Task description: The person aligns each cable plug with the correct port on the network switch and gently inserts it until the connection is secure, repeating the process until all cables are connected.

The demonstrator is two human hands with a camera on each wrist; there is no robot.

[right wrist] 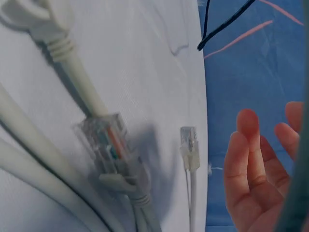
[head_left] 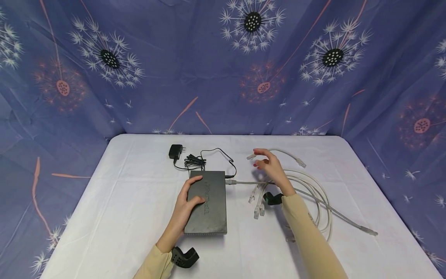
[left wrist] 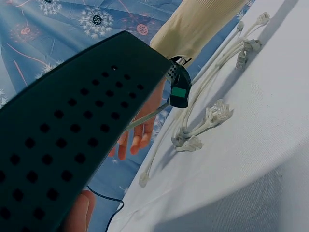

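My left hand (head_left: 184, 204) grips the left side of a black network switch (head_left: 216, 209), thumb lying across its top. The left wrist view shows the switch's perforated side (left wrist: 72, 116) and one fingertip (left wrist: 81, 212) at its edge. A grey network cable (head_left: 249, 182) runs from the right side of the switch, its plug (head_left: 230, 181) at the port. Above the cables is my right hand (head_left: 273, 170), fingers loosely bent and nothing held. Just beyond its fingertips lies a short network cable (head_left: 283, 151), whose clear plug (right wrist: 189, 140) shows in the right wrist view.
A coiled bundle of pale network cables (head_left: 315, 186) lies under and right of my right forearm, with several loose plugs (head_left: 256, 212). Behind the switch sits a black power adapter (head_left: 175, 151) with its bundled black cord (head_left: 195, 161). A patterned curtain (head_left: 195, 77) hangs behind the table.
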